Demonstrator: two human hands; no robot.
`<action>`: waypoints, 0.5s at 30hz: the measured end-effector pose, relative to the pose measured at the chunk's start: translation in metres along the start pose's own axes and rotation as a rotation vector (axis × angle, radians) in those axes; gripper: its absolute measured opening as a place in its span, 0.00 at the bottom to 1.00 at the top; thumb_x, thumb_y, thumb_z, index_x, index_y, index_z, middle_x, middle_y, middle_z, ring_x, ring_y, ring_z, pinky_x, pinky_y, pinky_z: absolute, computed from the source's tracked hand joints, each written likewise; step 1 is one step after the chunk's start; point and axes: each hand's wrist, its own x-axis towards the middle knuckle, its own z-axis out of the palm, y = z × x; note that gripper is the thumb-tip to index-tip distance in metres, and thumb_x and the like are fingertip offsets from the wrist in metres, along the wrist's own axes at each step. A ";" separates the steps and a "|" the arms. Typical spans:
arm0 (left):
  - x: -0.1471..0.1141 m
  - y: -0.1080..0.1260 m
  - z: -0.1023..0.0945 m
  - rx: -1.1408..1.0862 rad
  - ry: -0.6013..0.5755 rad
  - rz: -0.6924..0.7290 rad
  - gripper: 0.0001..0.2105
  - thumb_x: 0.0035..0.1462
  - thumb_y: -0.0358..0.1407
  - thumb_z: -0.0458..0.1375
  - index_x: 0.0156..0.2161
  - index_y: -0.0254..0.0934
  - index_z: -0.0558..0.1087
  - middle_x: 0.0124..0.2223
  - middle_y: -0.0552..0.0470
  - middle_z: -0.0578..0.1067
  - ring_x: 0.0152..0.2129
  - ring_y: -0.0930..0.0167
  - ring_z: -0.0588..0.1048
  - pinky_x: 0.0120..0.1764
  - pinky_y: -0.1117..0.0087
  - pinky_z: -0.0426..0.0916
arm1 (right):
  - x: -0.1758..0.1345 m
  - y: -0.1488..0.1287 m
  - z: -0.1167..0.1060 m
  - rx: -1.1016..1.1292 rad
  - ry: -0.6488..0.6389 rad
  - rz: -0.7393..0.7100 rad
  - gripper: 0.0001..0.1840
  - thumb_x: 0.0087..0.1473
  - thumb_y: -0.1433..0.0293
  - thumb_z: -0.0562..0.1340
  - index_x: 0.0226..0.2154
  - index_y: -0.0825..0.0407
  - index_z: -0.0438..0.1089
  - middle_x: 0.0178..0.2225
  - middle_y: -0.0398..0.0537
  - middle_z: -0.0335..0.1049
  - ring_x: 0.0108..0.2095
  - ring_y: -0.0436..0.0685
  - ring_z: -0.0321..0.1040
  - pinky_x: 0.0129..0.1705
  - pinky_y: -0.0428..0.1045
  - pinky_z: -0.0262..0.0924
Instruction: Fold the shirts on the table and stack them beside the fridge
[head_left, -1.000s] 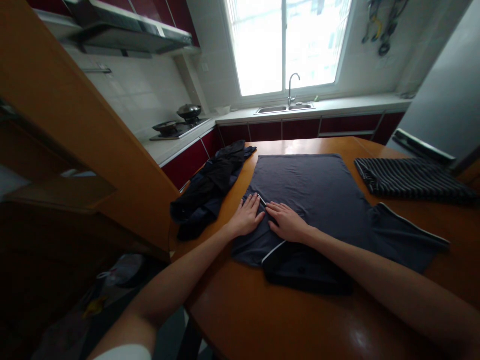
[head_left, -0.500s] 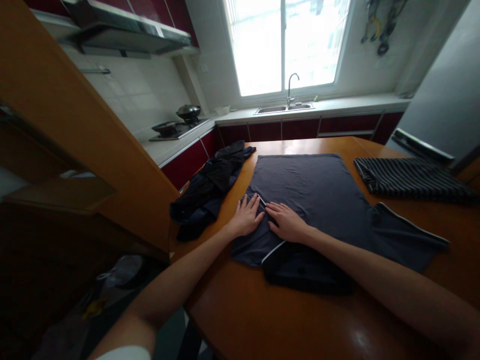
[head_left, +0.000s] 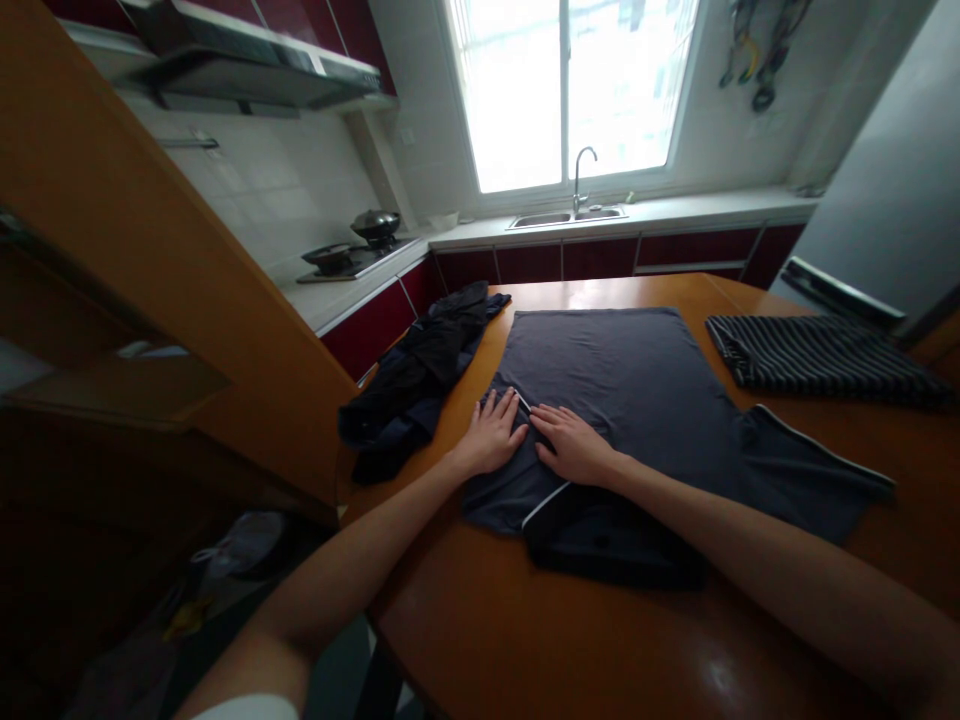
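Observation:
A dark grey-blue shirt point(head_left: 615, 370) with white trim lies spread on the wooden table, its collar end towards me. One sleeve point(head_left: 814, 470) stretches out to the right; on the left side the fabric is folded inward. My left hand point(head_left: 491, 435) rests flat on that folded part, fingers spread, beside a short white-trimmed edge point(head_left: 523, 402). Just right of it, my right hand point(head_left: 571, 443) lies palm down on the same shirt with fingers extended. The darker inside of the neck area point(head_left: 615, 540) shows below my right forearm, which hides some of the cloth.
A heap of dark clothes point(head_left: 427, 370) sits at the table's left edge. On the right lies a folded black striped garment point(head_left: 817, 355). Beyond the wooden table point(head_left: 600, 645) are a sink point(head_left: 566, 217), a stove with pans point(head_left: 360, 260) and a fridge point(head_left: 892, 170).

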 end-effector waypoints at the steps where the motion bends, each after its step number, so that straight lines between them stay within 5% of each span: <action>1: 0.000 0.001 -0.001 0.003 -0.005 -0.003 0.33 0.70 0.50 0.41 0.73 0.34 0.47 0.75 0.45 0.42 0.70 0.49 0.40 0.66 0.41 0.42 | 0.000 0.000 0.000 0.002 0.000 -0.001 0.28 0.61 0.67 0.56 0.62 0.58 0.65 0.66 0.59 0.60 0.68 0.64 0.52 0.68 0.62 0.47; 15: -0.018 0.016 -0.007 0.167 0.033 0.078 0.30 0.72 0.45 0.38 0.72 0.31 0.50 0.74 0.42 0.45 0.71 0.57 0.42 0.67 0.42 0.42 | 0.001 0.000 0.001 0.005 0.017 -0.010 0.27 0.61 0.68 0.56 0.61 0.58 0.65 0.66 0.61 0.60 0.68 0.64 0.53 0.68 0.62 0.47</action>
